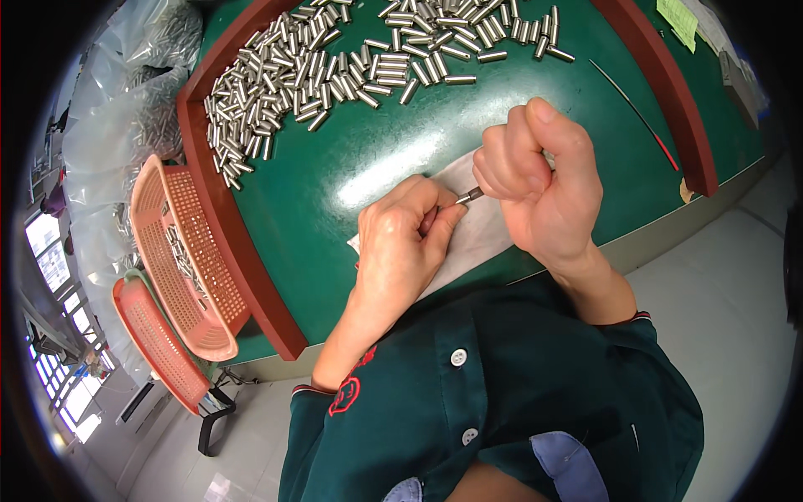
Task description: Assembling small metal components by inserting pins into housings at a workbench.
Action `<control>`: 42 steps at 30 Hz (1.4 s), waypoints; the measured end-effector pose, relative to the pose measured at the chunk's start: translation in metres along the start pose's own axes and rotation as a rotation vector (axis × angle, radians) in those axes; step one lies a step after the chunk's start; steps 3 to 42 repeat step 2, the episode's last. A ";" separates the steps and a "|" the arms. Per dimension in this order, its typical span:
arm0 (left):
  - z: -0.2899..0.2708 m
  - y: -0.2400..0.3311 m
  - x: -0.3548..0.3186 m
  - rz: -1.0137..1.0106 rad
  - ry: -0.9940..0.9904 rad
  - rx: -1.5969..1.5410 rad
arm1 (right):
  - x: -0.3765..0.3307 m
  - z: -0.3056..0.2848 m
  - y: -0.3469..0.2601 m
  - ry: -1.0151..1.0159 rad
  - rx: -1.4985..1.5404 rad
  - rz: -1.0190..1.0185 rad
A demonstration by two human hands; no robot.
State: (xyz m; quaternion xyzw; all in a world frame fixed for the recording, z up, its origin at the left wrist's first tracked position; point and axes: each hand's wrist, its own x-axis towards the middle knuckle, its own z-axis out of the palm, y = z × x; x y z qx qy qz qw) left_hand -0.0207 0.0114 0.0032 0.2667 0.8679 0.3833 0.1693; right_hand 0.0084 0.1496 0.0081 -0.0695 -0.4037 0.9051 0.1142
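Observation:
My left hand (pixel 397 243) is closed, with a small shiny metal tube (pixel 462 200) pinched between thumb and fingertips. Its end points toward my right hand (pixel 544 180), which is curled into a fist with the thumb uppermost. Out of that fist comes a short dark shaft (pixel 475 193) that meets the tube's end; the rest of it is hidden in the fingers. Under both hands lies a whitish cloth (pixel 468 243) on the green tabletop (pixel 318 192). Many similar metal tubes (pixel 309 75) are heaped beyond my hands.
Red-brown wooden rails border the work area at left (pixel 226 226) and right (pixel 669 92). A thin rod with a red handle (pixel 668 155) lies by the right rail. Pink perforated baskets (pixel 222 284) stand left of the table, near clear plastic bags (pixel 100 142) of metal parts.

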 end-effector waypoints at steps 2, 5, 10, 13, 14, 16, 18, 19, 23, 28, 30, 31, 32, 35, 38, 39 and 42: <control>0.000 -0.001 0.000 0.003 -0.012 0.013 | 0.000 0.001 0.001 -0.004 -0.035 -0.022; 0.000 -0.001 0.000 0.003 -0.012 0.013 | 0.000 0.001 0.001 -0.004 -0.035 -0.022; 0.000 -0.001 0.000 0.003 -0.012 0.013 | 0.000 0.001 0.001 -0.004 -0.035 -0.022; 0.000 -0.001 0.000 0.003 -0.012 0.013 | 0.000 0.001 0.001 -0.004 -0.035 -0.022; 0.000 -0.001 0.000 0.003 -0.012 0.013 | 0.000 0.001 0.001 -0.004 -0.035 -0.022; 0.000 -0.001 0.000 0.003 -0.012 0.013 | 0.000 0.001 0.001 -0.004 -0.035 -0.022; 0.000 -0.001 0.000 0.003 -0.012 0.013 | 0.000 0.001 0.001 -0.004 -0.035 -0.022; 0.000 -0.001 0.000 0.003 -0.012 0.013 | 0.000 0.001 0.001 -0.004 -0.035 -0.022; 0.000 -0.001 0.000 0.003 -0.012 0.013 | 0.000 0.001 0.001 -0.004 -0.035 -0.022; 0.000 -0.001 0.000 0.003 -0.012 0.013 | 0.000 0.001 0.001 -0.004 -0.035 -0.022; 0.000 -0.001 0.000 0.003 -0.012 0.013 | 0.000 0.001 0.001 -0.004 -0.035 -0.022; 0.000 -0.001 0.000 0.003 -0.012 0.013 | 0.000 0.001 0.001 -0.004 -0.035 -0.022; 0.000 -0.001 0.000 0.003 -0.012 0.013 | 0.000 0.001 0.001 -0.004 -0.035 -0.022; 0.000 -0.001 0.000 0.003 -0.012 0.013 | 0.000 0.001 0.001 -0.004 -0.035 -0.022; 0.000 -0.001 0.000 0.003 -0.012 0.013 | 0.000 0.001 0.001 -0.004 -0.035 -0.022; 0.000 -0.001 0.000 0.003 -0.012 0.013 | 0.000 0.001 0.001 -0.004 -0.035 -0.022; 0.000 -0.001 0.000 0.003 -0.012 0.013 | 0.000 0.001 0.001 -0.004 -0.035 -0.022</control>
